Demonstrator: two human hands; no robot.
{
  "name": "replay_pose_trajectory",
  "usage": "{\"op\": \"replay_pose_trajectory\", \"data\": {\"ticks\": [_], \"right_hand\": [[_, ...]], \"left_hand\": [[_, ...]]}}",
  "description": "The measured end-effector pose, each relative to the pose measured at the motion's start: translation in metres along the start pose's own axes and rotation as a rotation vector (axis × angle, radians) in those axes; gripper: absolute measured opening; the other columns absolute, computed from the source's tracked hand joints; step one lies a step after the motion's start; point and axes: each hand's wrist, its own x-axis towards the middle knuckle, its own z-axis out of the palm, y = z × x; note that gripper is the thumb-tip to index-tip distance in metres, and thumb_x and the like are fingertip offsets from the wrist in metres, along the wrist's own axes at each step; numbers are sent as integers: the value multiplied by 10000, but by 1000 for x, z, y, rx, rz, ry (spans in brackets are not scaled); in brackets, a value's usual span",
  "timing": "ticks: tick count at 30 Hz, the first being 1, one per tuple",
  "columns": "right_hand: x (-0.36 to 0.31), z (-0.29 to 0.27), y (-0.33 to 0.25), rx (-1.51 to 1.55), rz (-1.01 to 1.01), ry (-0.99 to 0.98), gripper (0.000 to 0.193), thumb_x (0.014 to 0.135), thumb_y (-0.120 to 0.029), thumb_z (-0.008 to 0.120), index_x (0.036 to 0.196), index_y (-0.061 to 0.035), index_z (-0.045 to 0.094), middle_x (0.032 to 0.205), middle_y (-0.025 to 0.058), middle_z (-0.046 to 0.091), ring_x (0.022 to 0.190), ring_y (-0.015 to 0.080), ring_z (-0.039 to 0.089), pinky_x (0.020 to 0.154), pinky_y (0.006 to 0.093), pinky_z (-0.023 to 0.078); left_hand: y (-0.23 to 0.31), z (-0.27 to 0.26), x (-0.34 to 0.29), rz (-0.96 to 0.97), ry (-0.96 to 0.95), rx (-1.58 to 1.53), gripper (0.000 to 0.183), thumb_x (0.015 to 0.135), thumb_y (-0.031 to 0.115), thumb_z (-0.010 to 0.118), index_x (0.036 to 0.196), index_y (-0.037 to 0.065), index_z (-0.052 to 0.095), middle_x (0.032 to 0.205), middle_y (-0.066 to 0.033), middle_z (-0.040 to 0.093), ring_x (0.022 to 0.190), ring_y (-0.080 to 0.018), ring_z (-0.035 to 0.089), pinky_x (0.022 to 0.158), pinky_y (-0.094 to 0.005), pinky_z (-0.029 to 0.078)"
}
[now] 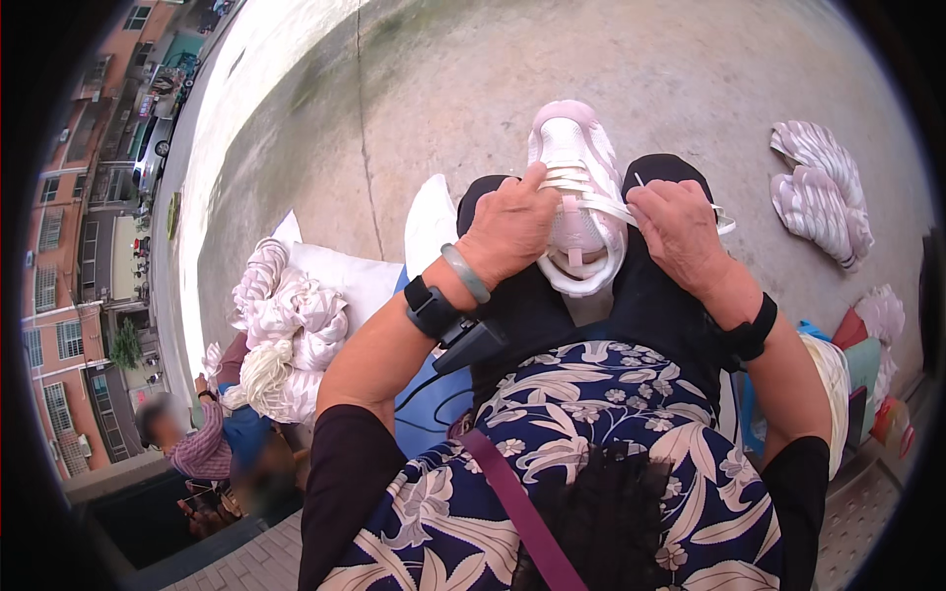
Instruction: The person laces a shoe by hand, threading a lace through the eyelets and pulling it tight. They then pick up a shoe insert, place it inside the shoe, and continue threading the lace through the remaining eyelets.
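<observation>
A pink and white sneaker [579, 136] rests between my knees, toe pointing away from me. White shoelace [609, 208] crosses its upper in several rows and runs over to the right. My left hand [509, 225] is closed on the sneaker's left side, with its fingertips at the edge of the lacing. Out to the right of the shoe, my right hand [678, 232] pinches the shoelace. A thin white lace tip sticks up above its fingers, and a loop of lace hangs past its far side. My left fingertips are partly hidden.
Bundles of white and pale pink laces [286, 340] are piled at the left by a white sack [345, 276]. Several more bundles [823, 192] lie on the concrete floor [443, 89] at the right. Another person [202, 448] sits at the far left. A dark cable [419, 394] hangs near my left arm.
</observation>
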Motion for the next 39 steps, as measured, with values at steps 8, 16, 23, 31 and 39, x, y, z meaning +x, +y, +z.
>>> {"op": "replay_pose_trajectory", "data": {"ticks": [8, 16, 23, 31, 39], "right_hand": [[17, -18, 15, 161, -12, 120, 243, 788, 17, 511, 1024, -15, 563, 843, 166, 611, 732, 351, 599, 620, 406, 470], [71, -119, 82, 437, 433, 181, 258, 935, -132, 463, 1148, -10, 541, 690, -23, 502, 549, 30, 388, 501, 166, 341], [56, -179, 125, 412, 546, 160, 216, 944, -187, 485, 1060, -43, 597, 678, -51, 501, 498, -13, 322, 439, 144, 263], [8, -188, 141, 651, 681, 145, 171, 918, -154, 513, 1001, -39, 608, 639, -47, 512, 452, -12, 329, 396, 145, 229], [-35, -175, 171, 690, 834, 156, 160, 917, -151, 511, 988, -40, 601, 625, -56, 497, 435, -12, 312, 381, 152, 210]], "left_hand": [[1, 15, 0, -79, 135, -79, 104, 753, 38, 536, 854, 24, 555, 1027, -159, 553, 860, -335, 573, 736, -403, 478], [29, 6, 28, 101, 269, -92, 120, 713, 77, 604, 832, 65, 609, 858, -77, 594, 771, -271, 545, 685, -366, 439], [52, 24, 32, 190, 230, 51, 120, 702, 164, 649, 710, 83, 560, 713, -66, 504, 706, -237, 520, 645, -361, 425], [55, 30, 49, 65, 87, -31, 67, 706, 108, 589, 709, 42, 595, 747, -122, 546, 721, -297, 565, 650, -383, 454], [102, 14, 66, 48, -248, -286, 153, 783, 166, 538, 728, 30, 582, 668, -182, 597, 686, -371, 603, 615, -466, 467]]}}
